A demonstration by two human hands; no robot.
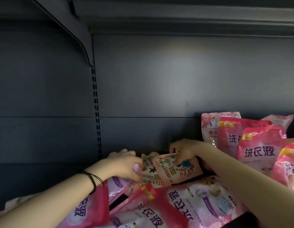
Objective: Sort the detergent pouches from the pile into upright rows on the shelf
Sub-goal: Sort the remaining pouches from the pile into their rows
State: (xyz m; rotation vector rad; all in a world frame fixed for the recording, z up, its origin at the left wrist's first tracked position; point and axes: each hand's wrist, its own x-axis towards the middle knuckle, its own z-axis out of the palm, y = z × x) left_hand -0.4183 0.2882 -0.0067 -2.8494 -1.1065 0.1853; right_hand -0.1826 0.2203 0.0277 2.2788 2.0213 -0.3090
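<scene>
Reaching into a dark shelf bay, both hands work at the far edge of the pile. Left hand (125, 163) closed, thumb and fingers pinching the near-left edge of a pale floral pouch (148, 171) lying flat; black cord bracelet (92, 180) on that wrist. Right hand (184, 151) curled, fingertips pinching the far edge of a second floral pouch (177, 170), which lies tilted on top of the first and overlaps it. Neither pouch is upright. Pile of pink detergent pouches (159, 209) fills the near foreground, lying flat and overlapping, print upside down or sideways; both forearms cross above it. Far right: row of upright pouches (258, 152), pink with purple lettering and yellow "NEW" tags, stacked front to back, the farthest paler pink with a blossom print and touching or almost touching the back panel (159, 89). Right forearm passes just beside the nearest upright ones. Left of the hands, slotted upright (96, 116) runs up the back panel to a shelf bracket (73, 25). Shelf floor under the pouches mostly hidden.
</scene>
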